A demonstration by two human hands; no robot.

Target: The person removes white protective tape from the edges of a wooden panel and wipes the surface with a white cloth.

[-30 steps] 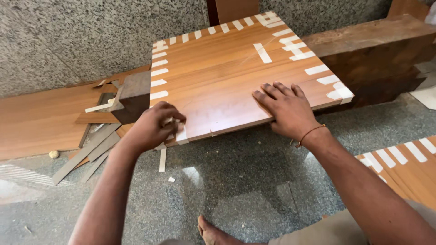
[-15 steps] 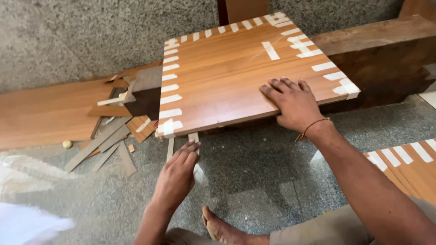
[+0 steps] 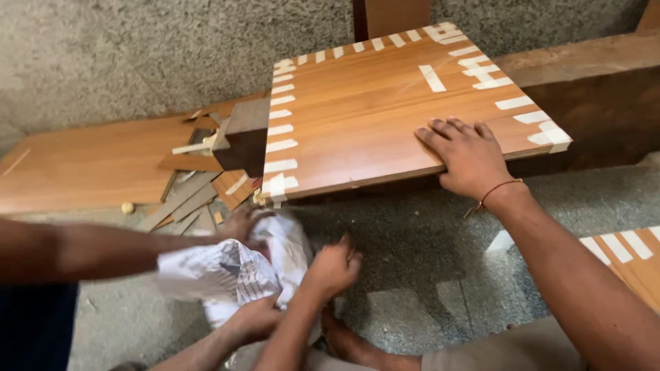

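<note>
**Two hands at one taped board**

One laminated wooden board (image 3: 385, 117), orange-brown with short strips of pale tape (image 3: 280, 129) along its edges, lies flat and raised on dark wooden blocks above the speckled stone floor (image 3: 426, 275). The right hand (image 3: 471, 154) rests palm down on the board's near edge, fingers spread flat and holding nothing. Below the board's near left corner, the left hand (image 3: 335, 264) is loosely curled at the edge of a crumpled sheet of newspaper (image 3: 234, 271); whether it actually grips the paper cannot be told.

Another person's hands are at the same newspaper: one arm (image 3: 89, 251) comes in from the left of the board with its hand (image 3: 240, 223) just under the board's corner, and a second hand (image 3: 256, 317) holds the paper from beneath. A dark wooden block (image 3: 242, 137) sits against the board's left edge. Left of the board, offcuts of veneer (image 3: 189, 203) are scattered beside a long flat plank (image 3: 89, 161). A bare foot (image 3: 344, 340) shows on the floor below the board, and another taped board (image 3: 632, 257) lies to the right.
</note>
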